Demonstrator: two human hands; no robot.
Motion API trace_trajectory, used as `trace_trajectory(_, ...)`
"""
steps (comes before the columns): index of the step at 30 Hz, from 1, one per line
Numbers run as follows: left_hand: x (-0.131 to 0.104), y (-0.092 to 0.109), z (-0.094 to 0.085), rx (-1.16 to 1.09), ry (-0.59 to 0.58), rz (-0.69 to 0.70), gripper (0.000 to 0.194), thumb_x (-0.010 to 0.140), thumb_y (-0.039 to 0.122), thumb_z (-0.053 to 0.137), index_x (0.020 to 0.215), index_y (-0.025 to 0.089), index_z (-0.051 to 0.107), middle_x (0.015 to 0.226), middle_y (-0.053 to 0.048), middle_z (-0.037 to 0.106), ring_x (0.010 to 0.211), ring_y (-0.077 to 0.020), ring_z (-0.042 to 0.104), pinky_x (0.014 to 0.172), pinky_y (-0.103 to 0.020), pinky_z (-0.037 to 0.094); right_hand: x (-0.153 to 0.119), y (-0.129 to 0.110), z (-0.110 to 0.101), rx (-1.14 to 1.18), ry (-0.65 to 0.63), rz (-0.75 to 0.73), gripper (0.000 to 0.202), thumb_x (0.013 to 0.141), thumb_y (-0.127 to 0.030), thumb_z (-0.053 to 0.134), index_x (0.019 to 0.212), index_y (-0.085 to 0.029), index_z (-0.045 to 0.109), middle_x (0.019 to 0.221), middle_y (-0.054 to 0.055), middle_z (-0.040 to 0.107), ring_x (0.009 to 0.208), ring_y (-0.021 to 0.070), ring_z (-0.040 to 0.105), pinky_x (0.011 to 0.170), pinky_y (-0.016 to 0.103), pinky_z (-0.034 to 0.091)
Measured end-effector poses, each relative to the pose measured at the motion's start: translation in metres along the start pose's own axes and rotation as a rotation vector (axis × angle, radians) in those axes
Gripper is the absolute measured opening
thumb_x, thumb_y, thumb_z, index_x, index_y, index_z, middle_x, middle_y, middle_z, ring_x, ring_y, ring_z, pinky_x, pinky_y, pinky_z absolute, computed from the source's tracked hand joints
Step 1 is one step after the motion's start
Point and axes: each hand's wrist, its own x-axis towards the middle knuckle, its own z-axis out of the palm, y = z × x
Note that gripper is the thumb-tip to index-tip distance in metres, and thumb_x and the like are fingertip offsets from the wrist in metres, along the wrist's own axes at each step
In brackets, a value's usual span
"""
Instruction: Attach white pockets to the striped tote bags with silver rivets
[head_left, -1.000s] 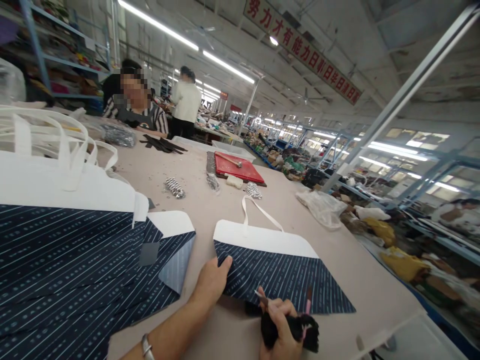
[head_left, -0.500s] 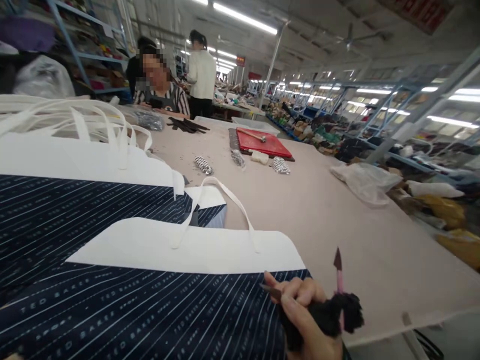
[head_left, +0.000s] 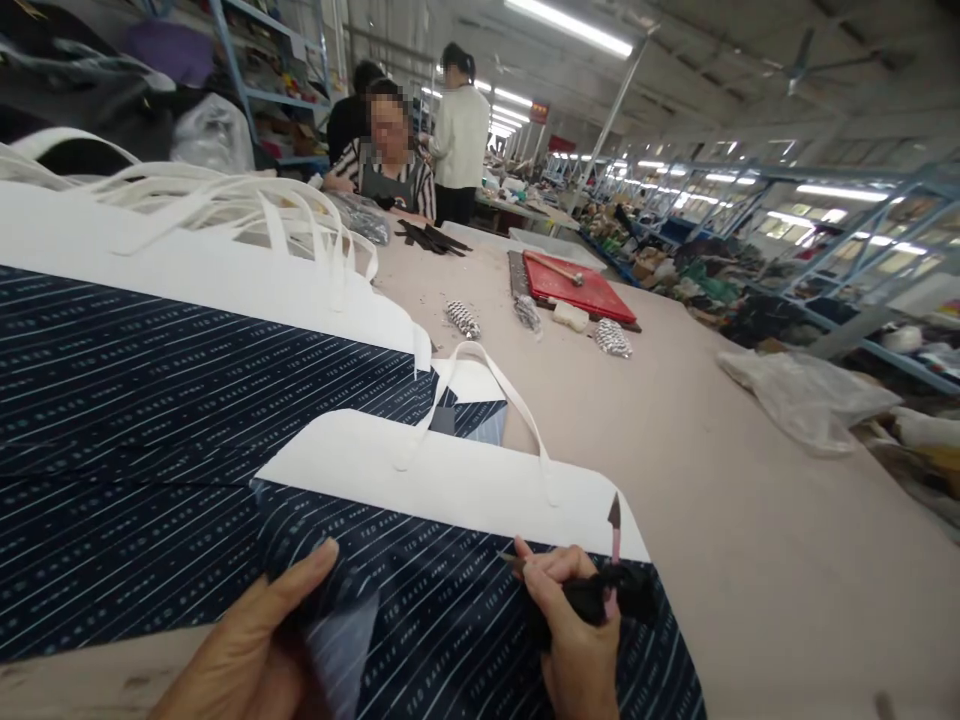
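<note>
A navy striped piece with printed lettering (head_left: 442, 590) lies before me, with a white top band (head_left: 450, 480) and a white strap loop. At its left edge, my left hand (head_left: 262, 640) has the thumb on top and the fingers beneath the folded fabric. Over the piece's right part, my right hand (head_left: 570, 620) is closed round a black-wrapped tool (head_left: 615, 595). A pointed metal tip shows at the fingers and a pink shaft with a dark blade rises behind. More striped pieces (head_left: 150, 370) with white straps are stacked to the left.
A red board (head_left: 592, 295) with a hammer lies across the pink table (head_left: 712, 500). Wrapped black-and-white bundles (head_left: 463, 319) are near it. Dark strips (head_left: 431, 238) lie farther back, before a seated person (head_left: 390, 170). A clear plastic bag (head_left: 810, 390) rests at the right edge.
My left hand has come into view and holds the left edge, which is now lifted and folded. The view has shifted, so the scene sits farther right. My right hand stays closed round the tool.
</note>
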Motion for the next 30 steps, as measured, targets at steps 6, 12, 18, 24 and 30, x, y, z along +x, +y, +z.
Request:
trace_trajectory(6,-0.007,-0.014,0.043,0.033,-0.088,-0.132,0.047,0.074,0.015,0.073,0.119,0.023,0.064,0.109,-0.006,0.072,0.098,-0.0272,0.069,0.089,-0.042,0.057,0.0,-0.001,-0.002,0.054,-0.004,0.026,0.029,0.074,-0.021,0.074,0.055,-0.017,0.053,0.057,-0.008,0.052,0.06,0.0081,0.051,0.105,0.053,0.043)
trace_trajectory(12,0.002,-0.021,0.065,0.153,-0.125,-0.124,0.037,0.073,0.015,0.075,0.11,0.013,0.068,0.103,-0.013,0.073,0.09,-0.0291,0.071,0.083,-0.043,0.06,-0.001,0.001,-0.002,0.082,-0.035,0.029,0.028,0.075,-0.02,0.073,0.056,-0.018,0.052,0.058,-0.008,0.051,0.059,0.008,0.051,0.105,0.054,0.042)
trace_trajectory(18,0.011,-0.035,0.086,0.161,-0.03,-0.106,0.027,0.079,0.012,0.068,0.106,0.009,0.067,0.099,-0.013,0.074,0.084,-0.0255,0.072,0.081,-0.039,0.061,-0.004,-0.001,-0.003,0.11,0.007,0.044,0.028,0.074,-0.021,0.073,0.056,-0.018,0.052,0.058,-0.007,0.052,0.061,0.0103,0.054,0.096,0.049,0.05)
trace_trajectory(24,0.005,-0.042,0.068,0.155,-0.014,-0.127,0.037,0.082,0.014,0.066,0.119,0.013,0.062,0.109,-0.013,0.072,0.097,-0.0257,0.07,0.089,-0.038,0.058,-0.001,-0.01,0.0,0.06,0.053,0.079,0.026,0.077,-0.021,0.071,0.06,-0.019,0.052,0.064,-0.004,0.059,0.069,0.0143,0.061,0.082,0.036,0.054)
trace_trajectory(30,-0.009,-0.052,0.041,0.192,0.039,-0.225,0.041,0.081,0.019,0.067,0.122,0.016,0.061,0.11,-0.012,0.072,0.101,-0.0294,0.068,0.089,-0.043,0.058,-0.002,-0.014,0.018,-0.032,-0.006,0.09,0.023,0.077,-0.024,0.07,0.061,-0.019,0.054,0.063,-0.005,0.058,0.07,0.0149,0.063,0.094,0.043,0.051)
